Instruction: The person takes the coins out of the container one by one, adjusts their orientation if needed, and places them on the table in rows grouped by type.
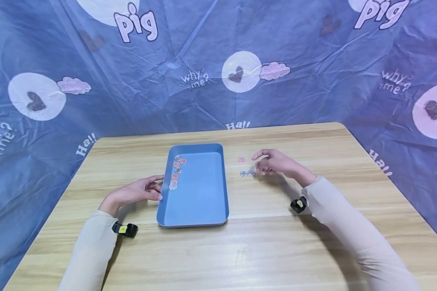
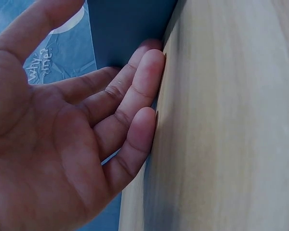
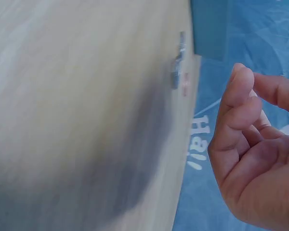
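The hands are apart in the head view: the left hand point(image 1: 138, 191) touches the near side of a blue tray point(image 1: 200, 194) with fingers loosely extended, while the right hand point(image 1: 276, 162) hovers beyond the tray's other side, its fingers loosely bent. Just beside the right fingertips lie two clear discs point(image 1: 244, 173) on the wooden counter point(image 1: 262, 242), with a reddish disc point(image 1: 242, 159) left of its index finger. Inside the tray, near the left hand, a row of reddish and clear discs point(image 1: 175, 176) follows the wall. In the left wrist view, relaxed fingertips reach the tray's wall, the lower ones close along the counter. In the right wrist view, the curled fingers show nothing between them; blurred discs and a tray corner sit beyond the fingertips, before a printed blue cloth point(image 3: 269, 38).
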Demonstrator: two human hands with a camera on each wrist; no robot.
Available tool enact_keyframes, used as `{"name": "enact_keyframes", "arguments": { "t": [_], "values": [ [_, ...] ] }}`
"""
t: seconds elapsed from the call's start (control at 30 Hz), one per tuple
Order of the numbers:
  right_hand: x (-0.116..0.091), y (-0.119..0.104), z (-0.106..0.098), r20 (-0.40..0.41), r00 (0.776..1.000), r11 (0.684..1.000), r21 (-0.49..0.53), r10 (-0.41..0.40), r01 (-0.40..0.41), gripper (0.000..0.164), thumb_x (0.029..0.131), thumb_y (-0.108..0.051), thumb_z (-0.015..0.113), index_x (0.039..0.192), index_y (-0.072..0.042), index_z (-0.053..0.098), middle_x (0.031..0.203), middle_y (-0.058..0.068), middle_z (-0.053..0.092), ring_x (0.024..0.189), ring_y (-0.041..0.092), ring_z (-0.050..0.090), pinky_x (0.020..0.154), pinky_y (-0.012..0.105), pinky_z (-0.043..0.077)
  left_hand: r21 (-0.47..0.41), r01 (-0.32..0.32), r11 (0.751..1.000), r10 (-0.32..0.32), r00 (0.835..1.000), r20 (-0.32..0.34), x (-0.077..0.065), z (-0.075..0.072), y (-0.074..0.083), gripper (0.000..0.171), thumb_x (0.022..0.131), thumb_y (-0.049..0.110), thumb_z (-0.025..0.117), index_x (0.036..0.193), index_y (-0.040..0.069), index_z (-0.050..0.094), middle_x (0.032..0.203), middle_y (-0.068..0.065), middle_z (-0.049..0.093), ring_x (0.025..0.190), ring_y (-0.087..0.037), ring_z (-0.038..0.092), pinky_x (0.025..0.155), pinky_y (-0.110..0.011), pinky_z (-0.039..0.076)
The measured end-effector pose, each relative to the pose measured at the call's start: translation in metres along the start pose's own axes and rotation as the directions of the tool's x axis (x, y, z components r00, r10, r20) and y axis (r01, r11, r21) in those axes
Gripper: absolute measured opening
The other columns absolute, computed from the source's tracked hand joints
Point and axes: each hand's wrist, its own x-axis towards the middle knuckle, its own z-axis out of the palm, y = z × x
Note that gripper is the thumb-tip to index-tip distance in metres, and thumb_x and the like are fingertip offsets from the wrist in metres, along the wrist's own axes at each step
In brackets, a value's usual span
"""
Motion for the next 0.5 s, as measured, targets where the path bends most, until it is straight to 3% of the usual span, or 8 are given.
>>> {"name": "enact_keyframes", "arguments": {
  "t": [0.23,0.5],
  "values": [
    [-0.003,-0.010,0.001,-0.018,0.999,0.991,0.131,-0.038,0.040,0.045,0.092,-0.009,0.053,0.135,0.004,0.043,0.090,0.001,0.064,0.071,0.012,0.061,0.061,0.023,0.047,-0.008,-0.001,1.000,0.001,1.000,0.000,0.000,0.000,0.001,0.090,0.089,0.015,0.069,0.152,-0.007,0.008,0.109,-0.013,0.056,0.090,-0.008,0.060,0.086,-0.018,0.048],
    [-0.004,-0.025,0.015,0.068,0.996,0.976,0.216,-0.052,0.036,0.045,0.095,-0.012,0.054,0.135,0.003,0.043,0.094,0.002,0.063,0.072,0.012,0.062,0.062,0.023,0.044,0.005,-0.007,1.000,0.007,1.000,0.002,0.000,0.000,0.001,0.090,0.089,0.016,0.068,0.152,-0.007,0.008,0.112,-0.016,0.057,0.091,-0.008,0.061,0.087,-0.018,0.047]
  ]
}}
